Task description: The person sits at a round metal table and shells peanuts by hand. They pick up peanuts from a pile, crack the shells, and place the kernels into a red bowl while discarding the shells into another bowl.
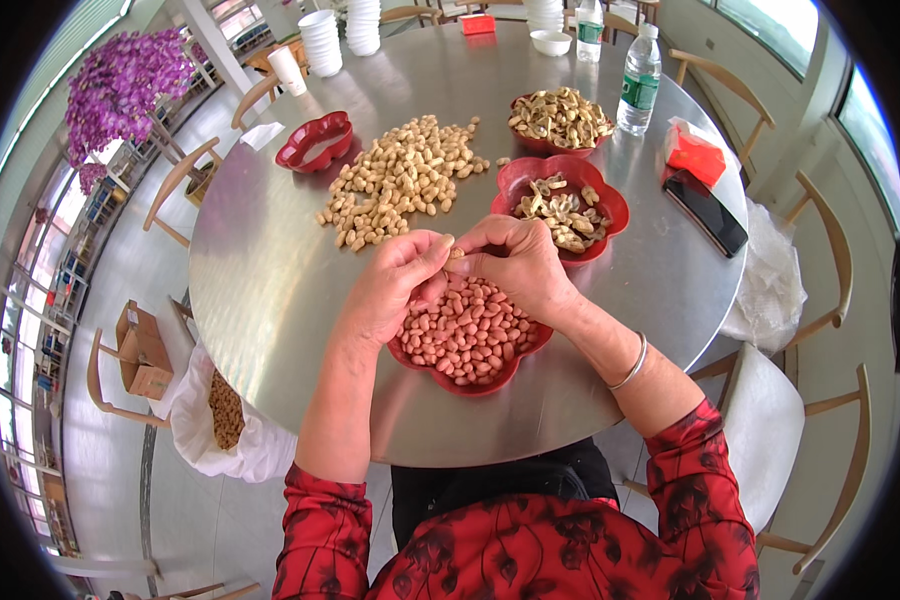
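Observation:
My left hand (390, 289) and my right hand (529, 266) meet above a red flower-shaped bowl (465, 388) heaped with shelled pink-skinned peanuts (471, 330). Between their fingertips is a small peanut in its shell (456, 257), partly covered by my fingers. Just beyond my right hand, a second red bowl (615, 210) holds cracked, empty-looking peanut shells (566, 225). A loose pile of unshelled peanuts (405, 180) spreads over the metal table beyond my left hand.
Around the round steel table (270, 300) are a fuller bowl of shells (561, 120), a red dish (315, 142), water bottles (639, 86), a phone (705, 212), a red tissue pack (695, 156) and stacked white bowls (320, 43). A white sack of peanuts (195, 442) stands at lower left.

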Demonstrator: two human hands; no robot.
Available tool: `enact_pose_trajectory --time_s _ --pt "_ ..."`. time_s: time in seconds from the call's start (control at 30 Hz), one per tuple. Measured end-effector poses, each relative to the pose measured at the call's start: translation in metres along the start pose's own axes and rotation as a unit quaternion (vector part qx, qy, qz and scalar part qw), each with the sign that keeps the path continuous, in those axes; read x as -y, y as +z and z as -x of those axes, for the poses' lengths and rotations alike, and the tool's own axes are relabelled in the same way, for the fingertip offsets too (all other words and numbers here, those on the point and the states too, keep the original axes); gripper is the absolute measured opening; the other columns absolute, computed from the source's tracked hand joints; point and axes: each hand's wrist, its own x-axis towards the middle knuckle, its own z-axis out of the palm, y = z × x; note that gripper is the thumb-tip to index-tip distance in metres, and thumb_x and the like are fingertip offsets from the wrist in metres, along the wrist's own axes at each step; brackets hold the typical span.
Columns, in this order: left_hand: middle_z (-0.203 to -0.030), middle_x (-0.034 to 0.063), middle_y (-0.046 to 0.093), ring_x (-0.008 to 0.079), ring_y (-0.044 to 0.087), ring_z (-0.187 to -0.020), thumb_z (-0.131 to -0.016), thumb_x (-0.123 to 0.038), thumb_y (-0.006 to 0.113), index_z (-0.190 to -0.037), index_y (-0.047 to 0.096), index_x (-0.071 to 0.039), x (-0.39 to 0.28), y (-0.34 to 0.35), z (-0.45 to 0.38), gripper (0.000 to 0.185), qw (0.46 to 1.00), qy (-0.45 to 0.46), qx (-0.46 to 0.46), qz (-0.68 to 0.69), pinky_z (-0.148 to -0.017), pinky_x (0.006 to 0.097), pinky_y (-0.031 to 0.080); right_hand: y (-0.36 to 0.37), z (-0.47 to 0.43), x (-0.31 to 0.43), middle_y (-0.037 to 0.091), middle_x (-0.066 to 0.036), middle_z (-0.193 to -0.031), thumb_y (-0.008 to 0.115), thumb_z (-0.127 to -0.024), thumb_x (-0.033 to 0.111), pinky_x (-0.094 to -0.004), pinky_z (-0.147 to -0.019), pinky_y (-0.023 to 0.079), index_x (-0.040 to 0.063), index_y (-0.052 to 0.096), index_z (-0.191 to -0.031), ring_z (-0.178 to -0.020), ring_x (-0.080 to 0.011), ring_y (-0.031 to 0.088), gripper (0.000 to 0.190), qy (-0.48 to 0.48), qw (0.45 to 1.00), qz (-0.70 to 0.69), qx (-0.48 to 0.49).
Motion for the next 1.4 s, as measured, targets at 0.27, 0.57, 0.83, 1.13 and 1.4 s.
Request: enact_pose_trajectory --time_s 0.27,0.57,0.83,1.13,1.4 --pt "-0.074 0.0036 0.061 0.0049 0.050 -0.054 -0.091 -0.012 0.061 -0.098 0.057 0.002 0.006 0.004 -0.002 0.017 0.996 0.053 -0.038 -0.055 -0.046 0.0174 0.036 0.003 0.001 0.001 0.063 -0.004 -0.085 0.074 -0.071 -0.001 -0.0268 -0.069 0.049 0.002 0.070 -0.092 -0.078 -0.0122 0.060 0.021 -0.045 0.993 0.111 0.018" --pt "-0.076 0.0035 0.061 0.0056 0.050 -0.052 -0.093 -0.009 0.056 -0.108 0.055 0.005 0.006 0.009 -0.003 0.020 0.993 0.096 -0.025 -0.068 -0.046 0.0180 0.040 0.001 -0.001 0.001 0.064 -0.005 -0.084 0.072 -0.073 -0.002 -0.0257 -0.071 0.049 0.002 0.071 -0.089 -0.076 -0.0114 0.060 0.017 0.002 0.999 0.023 0.026" --pt "-0.095 0.0025 0.063 0.0017 0.052 -0.071 -0.088 0.001 0.059 -0.119 0.053 0.005 0.011 0.025 0.002 0.032 0.973 0.181 -0.023 -0.138 -0.059 0.0164 0.041 0.000 -0.003 -0.006 0.064 -0.010 -0.084 0.066 -0.077 -0.003 -0.0294 -0.069 0.050 -0.001 0.068 -0.088 -0.077 -0.0182 0.063 0.011 -0.073 0.995 0.071 -0.019" --pt "-0.085 0.0056 0.064 0.0088 0.058 -0.069 -0.086 0.003 0.061 -0.109 0.057 0.002 0.020 0.022 0.003 0.023 0.931 0.239 -0.082 -0.263 -0.062 0.0228 0.047 0.003 -0.001 0.000 0.062 -0.013 -0.079 0.064 -0.076 -0.005 -0.0338 -0.064 0.050 -0.003 0.064 -0.086 -0.073 -0.0261 0.063 0.010 -0.135 0.983 0.118 -0.046" --pt "-0.082 0.0104 0.065 0.0185 0.064 -0.071 -0.084 0.002 0.063 -0.105 0.058 0.001 0.032 0.026 -0.001 0.022 0.863 0.364 -0.139 -0.322 -0.065 0.0281 0.051 0.009 0.006 0.005 0.061 -0.012 -0.078 0.063 -0.076 -0.007 -0.0341 -0.061 0.050 -0.003 0.063 -0.084 -0.070 -0.0260 0.063 0.009 -0.132 0.983 0.103 -0.080"
